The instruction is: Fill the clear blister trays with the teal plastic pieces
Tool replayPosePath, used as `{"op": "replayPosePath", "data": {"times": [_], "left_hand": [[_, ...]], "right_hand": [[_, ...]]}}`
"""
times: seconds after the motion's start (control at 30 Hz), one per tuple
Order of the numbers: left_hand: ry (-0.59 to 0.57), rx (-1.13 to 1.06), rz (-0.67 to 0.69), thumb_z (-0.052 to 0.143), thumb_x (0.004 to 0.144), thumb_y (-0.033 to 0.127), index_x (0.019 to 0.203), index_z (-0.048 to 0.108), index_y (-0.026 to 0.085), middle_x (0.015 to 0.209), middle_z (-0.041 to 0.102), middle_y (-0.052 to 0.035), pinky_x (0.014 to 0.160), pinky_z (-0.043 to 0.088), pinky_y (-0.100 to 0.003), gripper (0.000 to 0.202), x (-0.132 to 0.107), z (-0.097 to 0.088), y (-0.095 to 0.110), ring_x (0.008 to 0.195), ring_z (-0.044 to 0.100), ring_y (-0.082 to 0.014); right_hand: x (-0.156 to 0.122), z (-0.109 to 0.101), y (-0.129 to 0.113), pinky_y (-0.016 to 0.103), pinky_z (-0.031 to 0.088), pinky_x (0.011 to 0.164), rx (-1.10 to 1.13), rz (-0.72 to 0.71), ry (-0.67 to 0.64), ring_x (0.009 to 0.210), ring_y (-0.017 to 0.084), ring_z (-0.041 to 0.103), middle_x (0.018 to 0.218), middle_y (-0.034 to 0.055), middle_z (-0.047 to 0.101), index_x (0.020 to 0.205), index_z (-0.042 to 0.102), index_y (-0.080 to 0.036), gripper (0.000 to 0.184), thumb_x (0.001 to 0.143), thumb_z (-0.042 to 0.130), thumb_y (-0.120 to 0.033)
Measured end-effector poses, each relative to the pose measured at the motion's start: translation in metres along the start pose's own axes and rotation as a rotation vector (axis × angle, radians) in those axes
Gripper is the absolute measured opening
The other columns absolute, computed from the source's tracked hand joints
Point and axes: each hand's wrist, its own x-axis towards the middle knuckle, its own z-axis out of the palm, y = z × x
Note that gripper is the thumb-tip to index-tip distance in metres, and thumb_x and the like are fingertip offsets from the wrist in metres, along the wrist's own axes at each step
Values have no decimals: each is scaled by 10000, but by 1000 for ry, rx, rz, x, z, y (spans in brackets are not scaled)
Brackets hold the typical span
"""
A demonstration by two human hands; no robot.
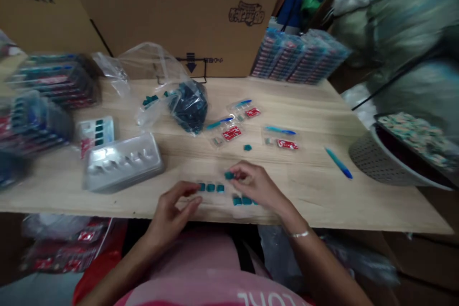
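Observation:
My right hand (256,186) pinches a small teal piece (229,175) between thumb and fingertips, above the wooden table (304,191). My left hand (172,213) holds nothing, and its fingertips reach the left end of a row of three teal pieces (211,187). These pieces seem to sit on a clear plastic sheet (211,198). Another teal row (242,200) lies closer to me, partly hidden under my right hand. One loose teal piece (247,147) lies farther up the table.
A silver plastic tray (122,162) and a white card with teal pieces (96,131) lie left of my hands. Behind them is a clear bag of dark teal pieces (189,105). Red-labelled packets (231,132), blue sticks (339,162), stacked packs (299,56) and a grey basket (376,155) surround the table.

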Motion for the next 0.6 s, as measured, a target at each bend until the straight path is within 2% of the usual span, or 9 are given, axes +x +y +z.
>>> {"op": "replayPosePath", "data": {"times": [0.07, 0.13, 0.23, 0.3, 0.37, 0.43, 0.6], "left_hand": [[-90, -312, -235, 687, 781, 325, 907, 670, 181, 858, 690, -30, 730, 498, -260, 192, -6, 9, 9, 789, 637, -146], [-123, -574, -454, 783, 684, 354, 810, 640, 166, 746, 670, -4, 672, 491, -232, 268, -13, 13, 11, 679, 618, -115], [-131, -789, -747, 881, 547, 337, 721, 594, 149, 618, 624, 23, 575, 458, -195, 384, -25, 9, 6, 536, 558, -73], [-136, -857, -856, 895, 528, 333, 717, 607, 138, 600, 609, 26, 549, 437, -176, 396, -29, 3, 5, 511, 535, -57], [-124, -907, -865, 882, 557, 350, 702, 621, 128, 577, 581, 33, 532, 409, -158, 372, -29, -3, 5, 498, 502, -39], [-106, -922, -807, 856, 600, 376, 673, 627, 124, 561, 564, 31, 527, 393, -157, 348, -25, -8, 6, 501, 486, -39], [-11, -695, -636, 811, 616, 410, 701, 655, 126, 617, 610, -3, 555, 414, -204, 335, -13, -22, 1, 541, 508, -78]], "right_hand": [[-13, 21, -26, 217, 475, 636, 237, -32, -125, 696, 110, 613, 786, -24, 656, 931, 633, -202, 158, 778, 638, -161], [-22, 37, -43, 213, 472, 633, 350, -33, -173, 682, 104, 604, 752, -35, 645, 867, 606, -205, 117, 770, 642, -153], [-28, 53, -48, 235, 479, 680, 390, -131, -146, 731, 115, 610, 770, -16, 638, 756, 551, -204, 108, 774, 601, -110], [-28, 60, -47, 265, 489, 743, 363, -258, -127, 826, 135, 620, 875, 17, 651, 777, 550, -206, 110, 783, 589, -103], [-27, 67, -48, 285, 497, 790, 308, -354, -96, 898, 149, 619, 957, 41, 645, 835, 558, -211, 97, 808, 593, -125], [-23, 72, -51, 287, 506, 793, 250, -395, -45, 906, 154, 620, 959, 48, 639, 852, 557, -215, 83, 829, 584, -140], [0, 83, -57, 263, 505, 715, 208, -342, 45, 784, 146, 628, 810, 11, 633, 795, 546, -217, 122, 776, 572, -99]]}}
